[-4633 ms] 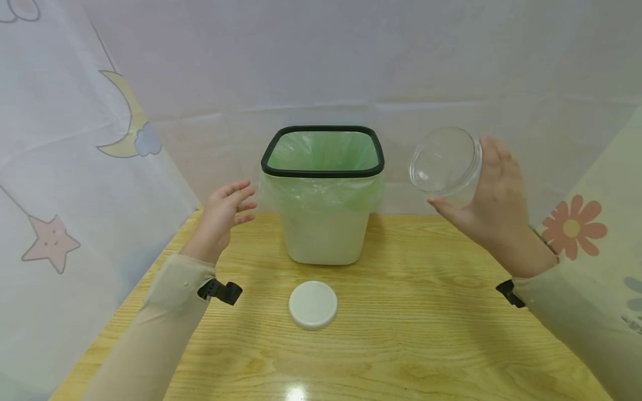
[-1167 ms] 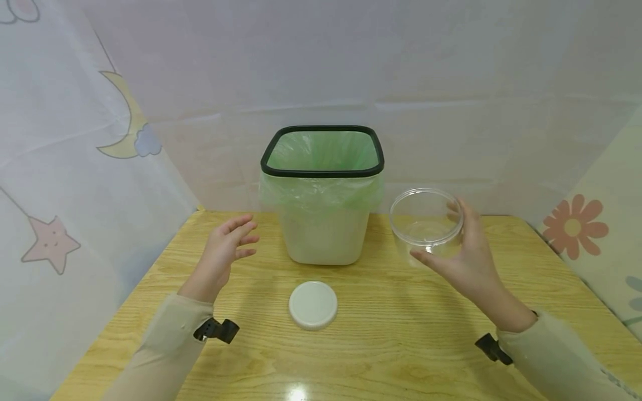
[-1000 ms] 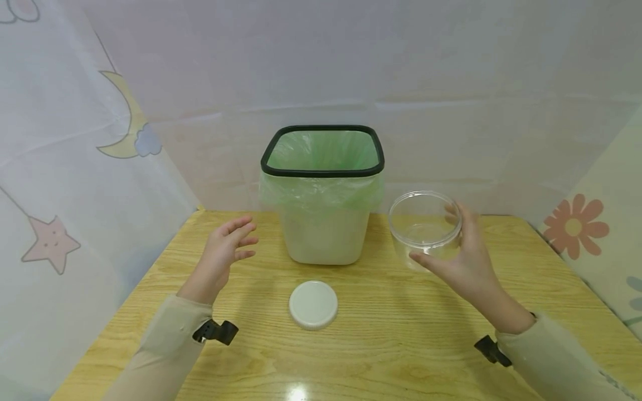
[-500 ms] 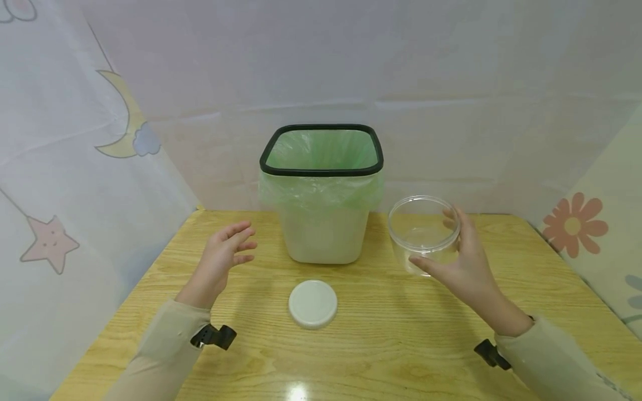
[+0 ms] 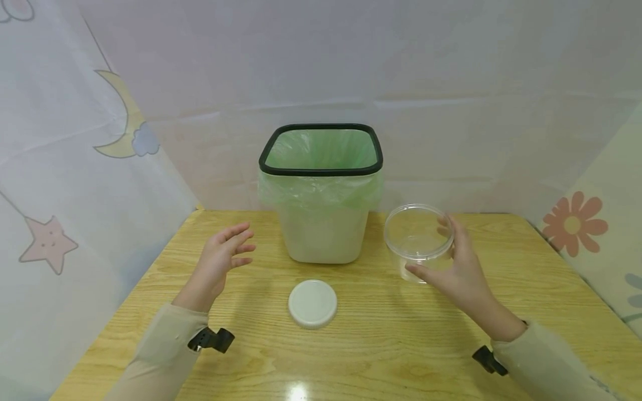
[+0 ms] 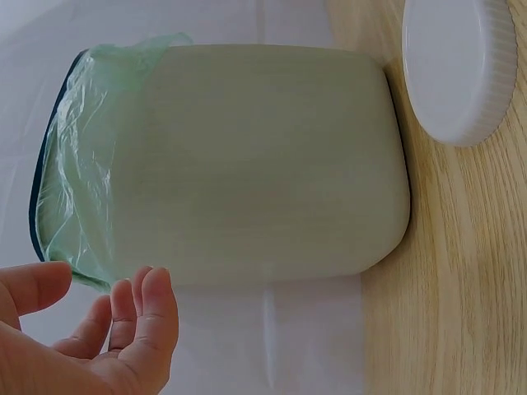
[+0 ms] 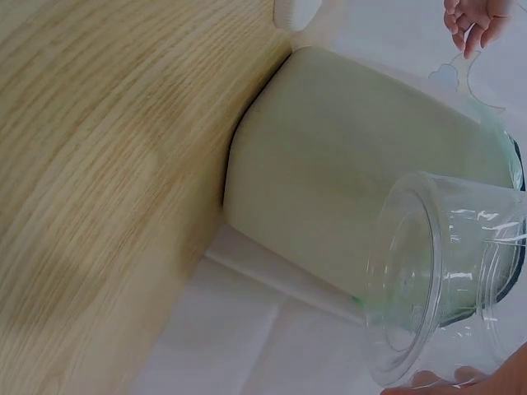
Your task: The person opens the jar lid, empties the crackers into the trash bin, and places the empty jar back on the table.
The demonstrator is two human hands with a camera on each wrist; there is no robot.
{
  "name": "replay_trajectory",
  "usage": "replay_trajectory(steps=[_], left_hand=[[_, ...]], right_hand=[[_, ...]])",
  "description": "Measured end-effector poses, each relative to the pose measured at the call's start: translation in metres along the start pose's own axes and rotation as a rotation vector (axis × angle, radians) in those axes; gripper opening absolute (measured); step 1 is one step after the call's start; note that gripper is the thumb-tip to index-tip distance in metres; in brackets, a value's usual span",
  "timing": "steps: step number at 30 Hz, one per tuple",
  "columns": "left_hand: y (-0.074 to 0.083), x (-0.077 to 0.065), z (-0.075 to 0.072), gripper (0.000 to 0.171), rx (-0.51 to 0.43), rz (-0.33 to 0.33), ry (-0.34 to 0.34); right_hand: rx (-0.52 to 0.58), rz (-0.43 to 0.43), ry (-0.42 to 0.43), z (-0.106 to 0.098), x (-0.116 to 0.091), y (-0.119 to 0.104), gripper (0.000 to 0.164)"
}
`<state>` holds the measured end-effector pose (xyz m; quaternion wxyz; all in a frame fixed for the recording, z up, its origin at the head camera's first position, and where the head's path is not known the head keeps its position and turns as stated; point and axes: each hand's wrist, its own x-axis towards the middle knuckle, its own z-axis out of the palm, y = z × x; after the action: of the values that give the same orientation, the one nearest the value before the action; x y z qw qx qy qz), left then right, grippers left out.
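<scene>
My right hand (image 5: 463, 270) grips a clear round plastic jar (image 5: 418, 239) by its side, thumb in front and fingers behind. The jar is upright with its mouth up, and nothing shows inside it. In the right wrist view the jar (image 7: 445, 263) is held above the wooden surface. A white round lid (image 5: 312, 303) with a ribbed edge lies flat on the table, between my hands and nearer to me. Over the table's left side, my left hand (image 5: 220, 259) hovers with loosely bent fingers and holds nothing.
A pale bin (image 5: 323, 234) with a black rim and a green plastic liner stands at the back middle of the wooden table (image 5: 376, 356). Patterned cloth (image 5: 321, 55) hangs behind the table and at both sides. Black straps are on both wrists.
Earlier my right hand held the jar high and tilted; it has since come upright and lower, and drifts slightly left and toward me. My left hand sank a little. Lid and bin stayed put.
</scene>
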<state>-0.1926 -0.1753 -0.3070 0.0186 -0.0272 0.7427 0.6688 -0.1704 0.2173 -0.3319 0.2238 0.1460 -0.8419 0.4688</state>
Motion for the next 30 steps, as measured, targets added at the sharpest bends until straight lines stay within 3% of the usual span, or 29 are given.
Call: replay_trajectory(steps=[30], left_hand=[[-0.010,-0.005,-0.002,0.047,0.036,-0.007,-0.007]], right_hand=[[0.004,0.012,-0.057,0.018,-0.022,0.018,0.105]])
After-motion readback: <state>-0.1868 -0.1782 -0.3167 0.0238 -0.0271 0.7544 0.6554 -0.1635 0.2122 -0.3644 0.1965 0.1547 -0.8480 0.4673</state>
